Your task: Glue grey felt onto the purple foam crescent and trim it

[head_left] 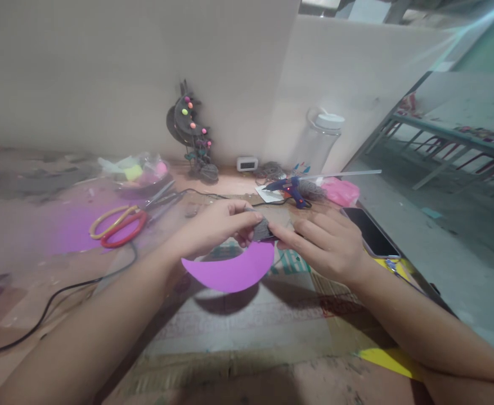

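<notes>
A purple crescent cutout (234, 269), paper or foam, hangs just above the work surface with its shadow below. Grey yarn (263, 229) covers its upper right end in close rows. My left hand (230, 222) pinches that grey end from the left, thumb on top. From the right, my right hand (320, 242) presses its index fingertip against the yarn's edge, its other fingers curled; its thumb is hidden. Behind my hands lies a blue glue gun (288, 188) with a clear glue stick in its back.
Scissors (122, 225) with red and yellow handles lie left. A yarn-covered moon decoration (188, 124) leans on the board behind. A clear bottle (320, 143), small white clock (247, 163), pink plastic (340, 191) and phone (371, 232) stand or lie around. A black cord (57, 287) crosses the left side.
</notes>
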The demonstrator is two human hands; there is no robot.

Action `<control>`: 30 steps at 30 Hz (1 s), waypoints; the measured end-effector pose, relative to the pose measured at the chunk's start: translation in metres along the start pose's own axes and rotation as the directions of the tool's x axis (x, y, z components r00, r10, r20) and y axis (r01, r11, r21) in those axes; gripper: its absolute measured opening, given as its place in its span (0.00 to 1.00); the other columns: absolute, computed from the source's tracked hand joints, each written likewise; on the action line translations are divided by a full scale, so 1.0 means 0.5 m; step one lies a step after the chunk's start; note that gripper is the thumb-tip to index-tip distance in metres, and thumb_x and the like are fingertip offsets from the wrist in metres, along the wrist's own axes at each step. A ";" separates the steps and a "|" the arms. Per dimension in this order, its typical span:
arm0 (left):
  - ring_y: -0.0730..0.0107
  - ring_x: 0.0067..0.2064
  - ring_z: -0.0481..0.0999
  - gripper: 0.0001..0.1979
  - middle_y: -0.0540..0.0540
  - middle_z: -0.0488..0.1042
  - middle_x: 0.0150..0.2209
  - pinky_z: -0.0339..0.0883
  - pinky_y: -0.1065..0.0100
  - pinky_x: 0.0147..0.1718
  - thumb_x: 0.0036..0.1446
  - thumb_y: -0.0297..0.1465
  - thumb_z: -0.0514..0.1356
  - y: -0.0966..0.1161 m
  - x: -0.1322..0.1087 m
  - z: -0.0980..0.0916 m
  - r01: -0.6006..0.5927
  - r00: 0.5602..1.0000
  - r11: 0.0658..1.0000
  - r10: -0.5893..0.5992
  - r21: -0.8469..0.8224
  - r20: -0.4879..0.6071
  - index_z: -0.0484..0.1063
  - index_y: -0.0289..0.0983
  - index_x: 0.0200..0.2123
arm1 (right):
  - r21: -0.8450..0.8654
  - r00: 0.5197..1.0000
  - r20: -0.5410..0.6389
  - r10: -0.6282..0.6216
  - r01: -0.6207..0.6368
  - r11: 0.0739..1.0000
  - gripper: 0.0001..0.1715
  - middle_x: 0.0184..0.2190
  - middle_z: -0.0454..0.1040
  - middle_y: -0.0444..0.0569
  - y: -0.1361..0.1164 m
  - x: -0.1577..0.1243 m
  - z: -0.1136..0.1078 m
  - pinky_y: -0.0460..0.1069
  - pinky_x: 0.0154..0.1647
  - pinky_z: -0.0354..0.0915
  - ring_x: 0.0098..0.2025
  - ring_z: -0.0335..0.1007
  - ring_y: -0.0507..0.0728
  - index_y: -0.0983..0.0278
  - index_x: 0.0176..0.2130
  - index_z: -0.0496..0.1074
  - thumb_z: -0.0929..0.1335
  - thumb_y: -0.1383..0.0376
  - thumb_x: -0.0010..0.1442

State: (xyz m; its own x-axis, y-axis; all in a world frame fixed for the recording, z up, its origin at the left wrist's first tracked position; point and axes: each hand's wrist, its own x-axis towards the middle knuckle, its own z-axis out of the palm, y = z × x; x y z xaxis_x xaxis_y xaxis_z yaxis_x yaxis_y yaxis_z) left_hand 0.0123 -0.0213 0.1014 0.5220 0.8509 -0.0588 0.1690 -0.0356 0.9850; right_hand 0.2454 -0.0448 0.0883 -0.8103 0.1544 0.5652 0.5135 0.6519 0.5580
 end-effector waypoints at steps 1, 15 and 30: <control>0.77 0.24 0.70 0.13 0.55 0.69 0.20 0.63 0.74 0.26 0.58 0.35 0.59 0.000 0.000 0.000 -0.002 1.000 1.000 0.002 -0.002 0.000 0.66 0.36 0.23 | 0.000 1.000 -0.002 -0.005 0.005 1.000 0.23 0.27 0.72 0.44 0.000 0.000 0.000 0.50 0.30 0.52 0.28 0.58 0.51 0.65 0.55 0.68 0.70 0.65 0.61; 0.78 0.24 0.70 0.13 0.55 0.69 0.21 0.64 0.75 0.26 0.57 0.35 0.59 -0.001 0.002 -0.005 -0.012 1.000 1.000 0.012 -0.008 -0.003 0.67 0.35 0.24 | 0.012 0.999 -0.019 0.044 -0.044 0.999 0.24 0.25 0.69 0.43 0.000 -0.001 0.001 0.50 0.31 0.51 0.28 0.55 0.52 0.65 0.54 0.69 0.70 0.61 0.60; 0.74 0.25 0.71 0.12 0.53 0.70 0.22 0.65 0.72 0.27 0.58 0.37 0.58 -0.001 0.000 -0.001 0.004 1.000 0.999 -0.004 0.046 0.002 0.67 0.36 0.25 | -0.001 1.000 0.022 -0.008 0.008 1.000 0.23 0.28 0.73 0.45 -0.002 -0.002 0.000 0.50 0.30 0.53 0.31 0.63 0.53 0.66 0.56 0.67 0.69 0.65 0.61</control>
State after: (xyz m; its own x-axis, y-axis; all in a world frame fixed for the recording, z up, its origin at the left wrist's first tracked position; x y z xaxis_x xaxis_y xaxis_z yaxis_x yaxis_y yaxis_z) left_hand 0.0120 -0.0208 0.1008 0.5231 0.8499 -0.0634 0.2095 -0.0561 0.9762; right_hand 0.2454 -0.0455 0.0870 -0.8203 0.1661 0.5473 0.5077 0.6520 0.5631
